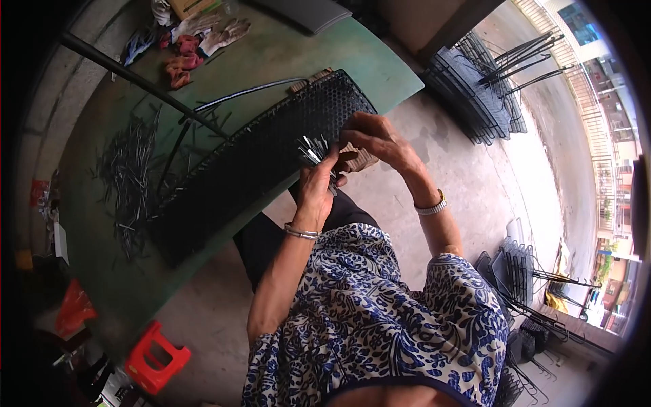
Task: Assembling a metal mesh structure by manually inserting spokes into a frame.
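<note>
A bundle of short, thin metal strips [312, 150] sticks out of my left hand [317, 190], which is closed around it. My right hand [380, 139] is bent at the right end of a black mesh panel [278, 139], its fingers pinched together. Whatever those fingertips hold is hidden. The long panel lies slanted along the near edge of the green table [264, 54], and a bent metal rod [251, 88] runs beside its far edge. Both hands are close together over the panel's near right corner.
Loose metal strips [129, 180] lie piled on the table's left. Gloves and rags [186, 57] lie at its far left. A dark bar [135, 78] crosses above the tabletop. Stacked mesh racks [468, 95] stand on the floor at right. A red stool [157, 358] stands lower left.
</note>
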Demonstrator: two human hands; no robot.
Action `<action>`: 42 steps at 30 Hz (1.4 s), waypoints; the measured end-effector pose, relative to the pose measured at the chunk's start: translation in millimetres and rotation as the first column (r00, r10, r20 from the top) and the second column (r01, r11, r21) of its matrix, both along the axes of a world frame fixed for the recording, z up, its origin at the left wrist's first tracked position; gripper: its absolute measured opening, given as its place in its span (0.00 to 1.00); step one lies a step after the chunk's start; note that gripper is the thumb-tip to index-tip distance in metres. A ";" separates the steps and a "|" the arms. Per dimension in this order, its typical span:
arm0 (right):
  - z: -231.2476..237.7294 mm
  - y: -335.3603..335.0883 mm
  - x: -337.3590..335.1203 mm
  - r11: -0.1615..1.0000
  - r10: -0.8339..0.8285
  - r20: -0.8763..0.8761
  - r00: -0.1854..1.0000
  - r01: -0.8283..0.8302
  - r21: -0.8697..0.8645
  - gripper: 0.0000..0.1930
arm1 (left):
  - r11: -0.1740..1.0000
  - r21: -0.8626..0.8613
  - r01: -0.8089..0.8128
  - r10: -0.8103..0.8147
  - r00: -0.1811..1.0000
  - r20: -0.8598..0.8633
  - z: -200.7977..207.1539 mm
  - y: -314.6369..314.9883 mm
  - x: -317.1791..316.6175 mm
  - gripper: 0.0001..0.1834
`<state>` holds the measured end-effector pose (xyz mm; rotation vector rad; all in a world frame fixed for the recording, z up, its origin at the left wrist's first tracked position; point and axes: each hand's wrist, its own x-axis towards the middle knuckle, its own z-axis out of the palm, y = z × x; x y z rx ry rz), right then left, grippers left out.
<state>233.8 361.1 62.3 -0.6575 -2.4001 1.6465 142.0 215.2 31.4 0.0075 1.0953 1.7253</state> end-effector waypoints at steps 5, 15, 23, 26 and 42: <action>-7.3 25.6 -13.7 0.675 -0.473 -0.384 0.793 0.606 0.422 0.05 | 0.996 -0.060 0.062 -0.053 0.990 0.132 -11.6 -7.8 -9.1 0.12; -53.8 50.8 -33.1 0.594 -0.456 -0.414 0.788 0.616 0.517 0.03 | 0.993 -0.104 -0.060 0.076 0.984 0.158 -18.1 -13.4 7.3 0.08; -47.2 49.7 -31.2 0.427 -0.436 -0.158 0.886 0.358 0.830 0.07 | 0.999 -0.044 -0.033 0.036 0.996 0.080 -2.5 -6.9 2.4 0.10; -26.6 30.9 -20.9 0.457 -0.533 -0.135 0.836 0.418 0.785 0.11 | 0.998 -0.047 -0.037 0.040 0.998 0.046 0.0 -7.9 1.6 0.10; 9.1 1.7 -13.5 0.992 0.108 0.075 0.991 -0.112 0.054 0.10 | 1.000 -0.004 -0.012 0.011 0.998 -0.056 0.7 -9.4 -4.4 0.14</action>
